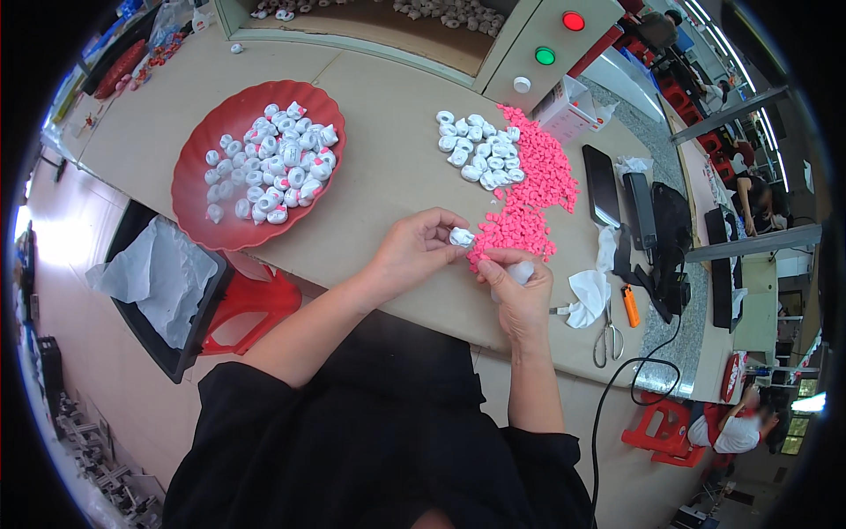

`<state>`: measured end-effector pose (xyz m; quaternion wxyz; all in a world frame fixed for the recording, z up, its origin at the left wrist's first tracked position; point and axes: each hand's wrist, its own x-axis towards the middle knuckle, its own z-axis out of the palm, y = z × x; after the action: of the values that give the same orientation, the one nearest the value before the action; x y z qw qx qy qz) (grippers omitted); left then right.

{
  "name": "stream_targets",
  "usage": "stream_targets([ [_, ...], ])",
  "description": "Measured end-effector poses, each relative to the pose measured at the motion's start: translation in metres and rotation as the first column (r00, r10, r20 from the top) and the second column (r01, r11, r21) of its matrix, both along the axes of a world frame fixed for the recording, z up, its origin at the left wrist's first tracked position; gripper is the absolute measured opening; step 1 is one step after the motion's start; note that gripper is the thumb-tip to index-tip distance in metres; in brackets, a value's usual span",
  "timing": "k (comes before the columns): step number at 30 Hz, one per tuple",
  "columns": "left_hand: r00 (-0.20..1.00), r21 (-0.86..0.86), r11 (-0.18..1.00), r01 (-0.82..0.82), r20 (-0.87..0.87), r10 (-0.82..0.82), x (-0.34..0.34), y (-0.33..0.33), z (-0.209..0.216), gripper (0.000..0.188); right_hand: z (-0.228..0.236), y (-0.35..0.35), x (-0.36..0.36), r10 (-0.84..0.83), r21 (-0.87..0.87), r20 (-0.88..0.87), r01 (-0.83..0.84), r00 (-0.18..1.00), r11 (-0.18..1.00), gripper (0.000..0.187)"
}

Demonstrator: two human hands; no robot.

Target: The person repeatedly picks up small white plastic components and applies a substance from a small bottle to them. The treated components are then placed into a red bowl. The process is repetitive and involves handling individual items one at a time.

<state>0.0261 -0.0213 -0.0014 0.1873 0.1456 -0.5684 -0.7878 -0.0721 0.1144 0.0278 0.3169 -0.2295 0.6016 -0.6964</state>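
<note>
My left hand [419, 247] pinches a small white rounded piece [461, 236] between thumb and fingers. Close beside it, my right hand [522, 295] has its thumb and forefinger pressed together at the near edge of a pile of small pink pieces [518, 231]. What those fingertips pinch is too small to make out. Something whitish [520, 272] shows against the right hand's fingers. Beyond both hands lies a cluster of similar white pieces [478, 150], beside more pink ones. To the left, a red scalloped bowl [196, 198] holds many white pieces, some with pink bits on them.
At right lie scissors [608, 339], an orange-handled cutter [630, 306], crumpled tissue [588, 298], a phone-like black slab [601, 185] and a cable [674, 353]. A cabinet with buttons [545, 56] stands at the back. Left of me, a black tray [189, 339] sits by a red stool [251, 304].
</note>
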Motion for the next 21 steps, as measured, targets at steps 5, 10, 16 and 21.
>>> stream_targets([
  [5, 0.999, 0.007, 0.999, 0.038, -0.017, -0.038, 0.0, 0.001, 0.003, 0.026, -0.001, -0.008, 0.001, 0.024, -0.002, -0.004, -0.024, 1.0, 1.0, 0.012],
  [10, 0.999, -0.029, 0.998, 0.052, -0.01, -0.052, 0.0, 0.001, 0.003, 0.024, -0.007, -0.008, 0.004, -0.036, 0.015, -0.018, 0.036, 0.999, 0.999, 0.012],
  [16, 0.997, -0.04, 0.997, 0.071, -0.032, -0.072, 0.002, 0.002, 0.005, 0.022, -0.012, -0.011, 0.01, -0.076, -0.001, -0.004, 0.076, 0.997, 0.997, 0.012],
  [21, 0.996, -0.069, 0.994, 0.086, -0.021, -0.088, 0.001, 0.002, 0.004, 0.02, -0.012, -0.011, 0.008, -0.076, 0.024, -0.007, 0.076, 0.997, 0.997, 0.014],
])
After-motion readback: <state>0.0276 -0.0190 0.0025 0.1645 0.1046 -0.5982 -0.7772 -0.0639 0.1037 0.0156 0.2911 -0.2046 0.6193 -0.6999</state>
